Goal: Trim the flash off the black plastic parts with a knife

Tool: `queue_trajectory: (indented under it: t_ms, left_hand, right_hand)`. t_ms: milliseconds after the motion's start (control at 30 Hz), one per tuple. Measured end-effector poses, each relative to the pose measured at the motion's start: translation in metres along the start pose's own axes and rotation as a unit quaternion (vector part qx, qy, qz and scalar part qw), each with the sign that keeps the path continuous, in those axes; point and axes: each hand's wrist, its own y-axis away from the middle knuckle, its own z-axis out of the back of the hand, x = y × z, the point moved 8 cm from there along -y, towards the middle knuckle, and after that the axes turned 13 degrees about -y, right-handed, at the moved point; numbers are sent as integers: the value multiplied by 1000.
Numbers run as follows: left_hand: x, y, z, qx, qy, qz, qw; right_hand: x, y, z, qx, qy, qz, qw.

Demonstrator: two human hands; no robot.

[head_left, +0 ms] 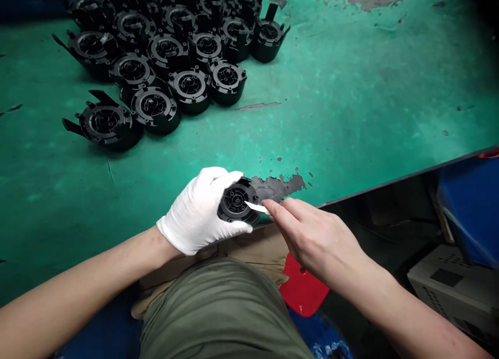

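Observation:
My left hand (200, 205), in a white glove, is closed around a round black plastic housing (236, 199) at the table's front edge. Ribs and small holes show on the housing's upturned face. My bare right hand (302, 221) pinches a small knife with a pale pointed blade (255, 207). The blade's tip lies over the face of the housing, right of its middle; whether it touches, I cannot tell. The knife's handle is hidden inside my fingers.
Several similar black housings (156, 104) stand in rows on the green table (351, 99) at the upper left, some with upright tabs. Worn grey patches mark the tabletop. Below its edge are a red stool (304, 291), a pale vented box (448, 281) and a blue bin (471, 208).

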Motion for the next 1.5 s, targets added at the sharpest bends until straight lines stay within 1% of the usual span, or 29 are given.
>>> queue_trajectory:
  t_ms: [167, 333, 433, 533, 633, 733, 800, 867, 900, 967, 1033, 1100, 1133, 1167, 1267, 1333, 1400, 1500]
  left_hand:
    - [2, 0, -1, 13, 5, 16, 1000]
    - [4, 0, -3, 30, 16, 36, 999]
    - [4, 0, -4, 33, 20, 40, 998]
    - [5, 1, -5, 29, 24, 41, 998]
    - [6, 2, -6, 14, 48, 15, 999]
    - [8, 3, -2, -10, 84, -3, 996]
    - [11, 4, -1, -10, 105, 3, 994]
    - [13, 5, -2, -2, 123, 8, 992]
    - [13, 5, -2, 1, 127, 10, 992]
    - [13, 7, -2, 5, 123, 6, 992]
    - [11, 7, -2, 7, 109, -6, 994]
    - [9, 8, -3, 10, 95, -14, 995]
    - [9, 7, -3, 12, 91, -15, 996]
    - [10, 7, -4, 15, 89, -13, 996]
    - [10, 6, -5, 21, 93, -10, 995]
    - [9, 6, -4, 18, 99, -12, 995]
    - [10, 6, -3, 8, 112, -5, 994]
    - [14, 7, 0, -11, 132, 22, 991]
  right_hand:
    - [-4, -7, 3, 7, 21, 1, 1000]
    - [-2, -9, 3, 9, 48, -10, 999]
    - [2, -7, 1, -1, 69, -16, 997]
    - [6, -3, 0, -28, 66, -6, 997]
    - [-1, 6, 1, -69, 4, -7, 998]
    - [-20, 13, 6, -106, -102, -26, 989]
    - [-33, 13, 8, -110, -143, -40, 983]
    - [-39, 7, 10, -105, -165, -45, 980]
    - [-38, 3, 11, -101, -177, -34, 978]
    - [-30, -8, 10, -80, -196, 13, 977]
    - [-22, -18, 4, -36, -195, 61, 978]
    - [-25, -24, -2, -7, -180, 80, 980]
    - [-31, -24, -2, -9, -166, 74, 983]
    - [-40, -22, 0, -23, -152, 61, 986]
    - [-72, -8, 12, -88, -117, -20, 989]
    - [-82, 1, 14, -106, -128, -63, 984]
    - [-78, 4, 11, -116, -163, -82, 976]
    - [-56, -5, 1, -139, -246, -97, 954]
